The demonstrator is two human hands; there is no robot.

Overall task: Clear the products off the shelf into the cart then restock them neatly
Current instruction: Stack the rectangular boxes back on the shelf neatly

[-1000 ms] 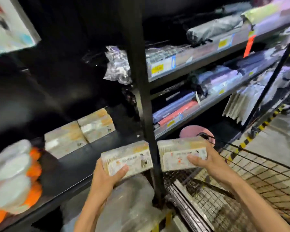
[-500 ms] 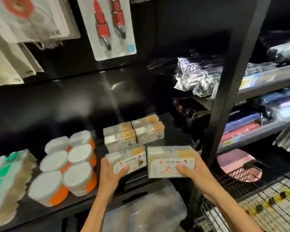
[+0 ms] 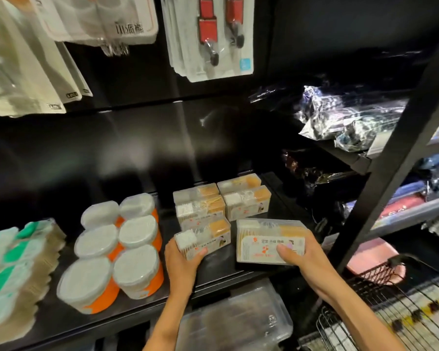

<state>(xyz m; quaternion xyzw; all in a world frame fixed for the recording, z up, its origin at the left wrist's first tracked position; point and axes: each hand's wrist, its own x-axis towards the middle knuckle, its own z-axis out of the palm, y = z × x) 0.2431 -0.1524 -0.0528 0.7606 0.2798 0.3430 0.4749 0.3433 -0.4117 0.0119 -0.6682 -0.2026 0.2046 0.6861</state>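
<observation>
Left hand covered the near-left corner of its swab box; fingers behind the box not visible. Right hand hid the right end of the larger box. Label print on both boxes too blurred to read. Green-and-white packs cut by left edge. Wire cart cut by right and bottom edges. Both forearms cut at bottom edge.

1. black shelf: glossy deck, dark back panel.
2. left end: green-and-tan packets, blurred, possibly stacked.
3. centre-left: six white-lidded orange tubs, touching.
4. centre-right: clear swab boxes in two rows, touching.
</observation>
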